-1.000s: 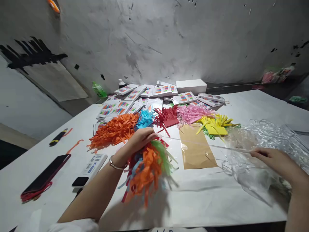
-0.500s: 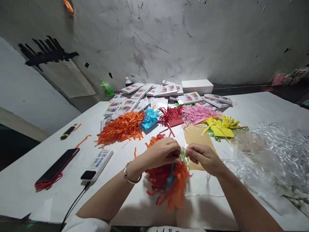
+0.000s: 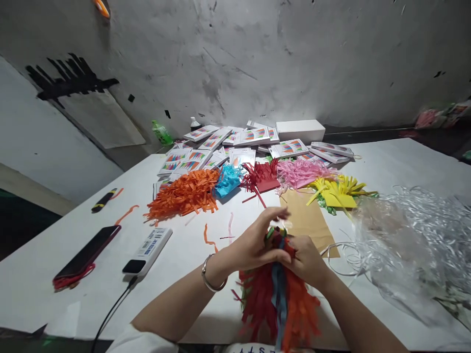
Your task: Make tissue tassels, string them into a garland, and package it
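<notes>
A tassel of red, orange and blue-grey paper strips hangs down in front of me, its gathered top between my hands. My left hand is around the top from the left, thumb across the front and the blurred fingertips raised behind. Closed on the same top from the right is my right hand; its fingertips are partly hidden. Just beyond lies a brown paper sheet. Fringed paper in orange, light blue, dark red, pink and yellow forms a row.
White printed packets are heaped at the back, beside a white box. On the left lie a phone, a white device with a cable and a black-and-yellow cutter. Clear plastic and white string spread over the right side.
The tassel has come nearer to me. My right hand has left the white string it was pulling and now grips the tassel's top; my left fingers have lifted.
</notes>
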Tool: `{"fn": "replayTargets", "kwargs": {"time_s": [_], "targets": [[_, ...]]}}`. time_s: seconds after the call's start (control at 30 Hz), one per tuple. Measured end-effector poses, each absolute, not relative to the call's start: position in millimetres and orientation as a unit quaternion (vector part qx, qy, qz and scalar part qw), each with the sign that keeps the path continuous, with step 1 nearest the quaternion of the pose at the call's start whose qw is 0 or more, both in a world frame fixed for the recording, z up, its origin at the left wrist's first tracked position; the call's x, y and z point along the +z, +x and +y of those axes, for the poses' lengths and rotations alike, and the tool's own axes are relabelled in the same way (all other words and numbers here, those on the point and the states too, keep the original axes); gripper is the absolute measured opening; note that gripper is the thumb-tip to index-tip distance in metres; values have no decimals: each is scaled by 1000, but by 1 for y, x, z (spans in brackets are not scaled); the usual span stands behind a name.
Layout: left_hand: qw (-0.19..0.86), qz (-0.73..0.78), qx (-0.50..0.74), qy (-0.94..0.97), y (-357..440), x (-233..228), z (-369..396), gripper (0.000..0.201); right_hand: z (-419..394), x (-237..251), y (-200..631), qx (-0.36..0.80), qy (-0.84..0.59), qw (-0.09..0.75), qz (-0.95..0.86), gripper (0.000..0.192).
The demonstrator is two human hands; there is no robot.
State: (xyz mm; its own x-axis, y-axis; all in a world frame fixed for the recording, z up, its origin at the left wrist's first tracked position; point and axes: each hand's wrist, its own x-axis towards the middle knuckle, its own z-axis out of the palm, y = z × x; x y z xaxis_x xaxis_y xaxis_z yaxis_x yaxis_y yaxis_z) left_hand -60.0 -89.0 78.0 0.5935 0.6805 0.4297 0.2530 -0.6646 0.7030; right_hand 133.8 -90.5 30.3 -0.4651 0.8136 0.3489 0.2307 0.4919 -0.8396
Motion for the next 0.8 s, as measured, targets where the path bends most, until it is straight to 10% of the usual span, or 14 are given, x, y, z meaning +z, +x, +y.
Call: {"fn": "replayTargets", "kwargs": {"time_s": [0.1,0.5,0.8], "targets": [[367,338,319,806,-61,60,-91,119,-93,29,140,373,-359,410,-751,41],[236,402,249,849,-78,67,-90,117,-93,19,135,385,-388,440,-713,23],[630,211,469,582,-22,-8,-108,138,-109,35,129,448,-423,498,-610,27]]}}
